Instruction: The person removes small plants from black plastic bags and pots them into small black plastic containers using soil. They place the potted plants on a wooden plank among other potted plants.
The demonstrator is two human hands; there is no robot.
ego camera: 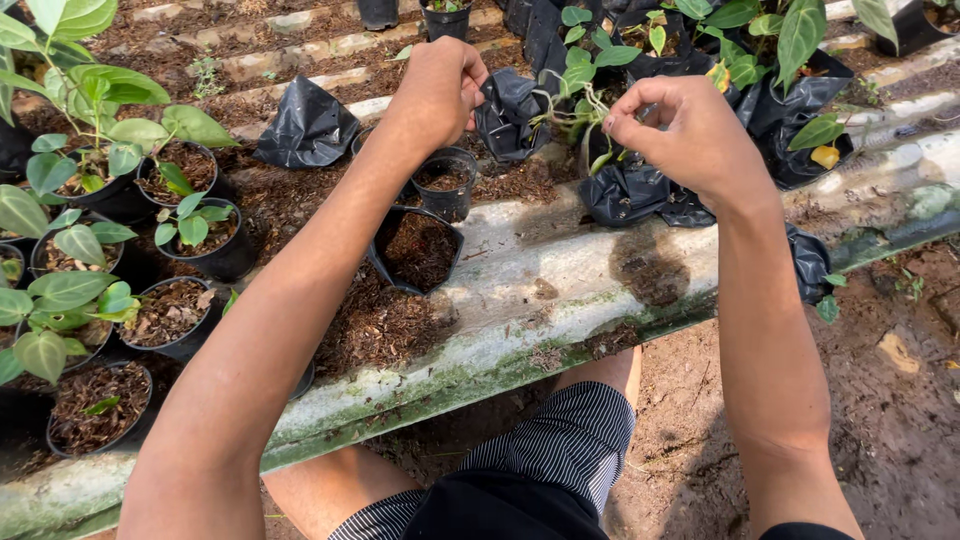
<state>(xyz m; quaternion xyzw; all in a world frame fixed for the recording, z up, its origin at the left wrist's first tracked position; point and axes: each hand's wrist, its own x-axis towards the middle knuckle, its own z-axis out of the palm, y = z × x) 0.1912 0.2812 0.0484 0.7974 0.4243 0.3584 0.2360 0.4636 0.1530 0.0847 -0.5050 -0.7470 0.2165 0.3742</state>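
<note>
Far left, a cluster of round black pots [185,315] sits packed with brown bark mix, most carrying broad green heart-shaped leaves [65,290]. No labels or signs show on any of them. Next along, a crumpled black bag [308,128] lies on the soil, glossy and empty-looking. Below it, an open black bag of mix [420,250] rests on the mossy concrete edge [560,290], and a small pot [445,182] stands just behind it.

Now the left hand [435,90]: fingers curled in, closed loosely near a dark bag [510,110]; whether it grips anything I cannot tell, the fingertips are hidden behind the knuckles.

Between the hands is the cutting [582,95] — a thin pale stem with small green leaves, hanging over the black bags. The right hand [690,135] has thumb and forefinger pinched together on its stem, just above a rumpled black bag [630,195].

Further right, more black bags [800,110] hold leafy plants, one with a yellow leaf [826,156]. Bare brown dirt [900,400] fills the lower right
</note>
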